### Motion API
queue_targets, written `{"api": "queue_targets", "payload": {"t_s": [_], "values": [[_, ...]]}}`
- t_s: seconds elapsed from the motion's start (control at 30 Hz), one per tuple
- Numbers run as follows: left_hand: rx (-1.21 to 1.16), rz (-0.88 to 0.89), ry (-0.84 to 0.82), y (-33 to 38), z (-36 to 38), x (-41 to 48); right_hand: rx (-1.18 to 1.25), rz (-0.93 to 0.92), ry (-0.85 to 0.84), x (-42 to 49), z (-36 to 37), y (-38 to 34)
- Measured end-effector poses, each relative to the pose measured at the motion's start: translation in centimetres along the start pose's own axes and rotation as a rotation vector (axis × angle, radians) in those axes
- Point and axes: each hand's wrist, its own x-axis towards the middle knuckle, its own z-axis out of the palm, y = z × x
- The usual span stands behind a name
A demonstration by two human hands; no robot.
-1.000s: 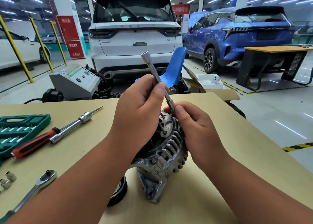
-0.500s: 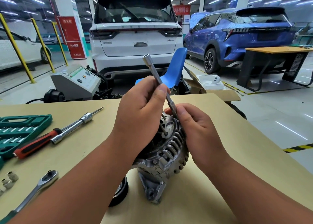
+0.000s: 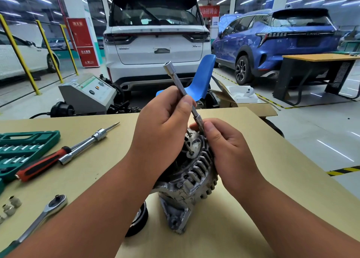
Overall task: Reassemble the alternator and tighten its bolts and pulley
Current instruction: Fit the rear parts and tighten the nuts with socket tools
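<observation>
Bright overhead strip lighting, wide-angle edge distortion

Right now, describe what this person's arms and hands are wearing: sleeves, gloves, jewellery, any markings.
Both hands are bare: the left hand and right hand wear no gloves, and no rings show. The left forearm and right forearm are uncovered to the frame's edge, with no sleeve, watch or wristband in view. The visible nails are short.
</observation>
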Motion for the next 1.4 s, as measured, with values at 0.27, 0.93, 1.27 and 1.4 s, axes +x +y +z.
{"api": "queue_targets", "payload": {"t_s": [0.27,0.93,1.27,1.4], "values": [[0.012,0.004,-0.002,0.19,-0.06,-0.05,-0.024,-0.065,0.000,-0.02,0.06,0.10],[0.004,0.009,-0.005,0.13,-0.04,-0.01,0.009,-0.007,-0.021,-0.05,-0.10,-0.14],[0.011,0.010,-0.003,-0.02,-0.05,-0.02,-0.006,-0.084,-0.020,-0.05,0.08,0.08],[0.001,0.007,-0.004,-0.02,-0.02,-0.05,0.015,-0.011,-0.016,-0.09,-0.08,-0.06]]}}
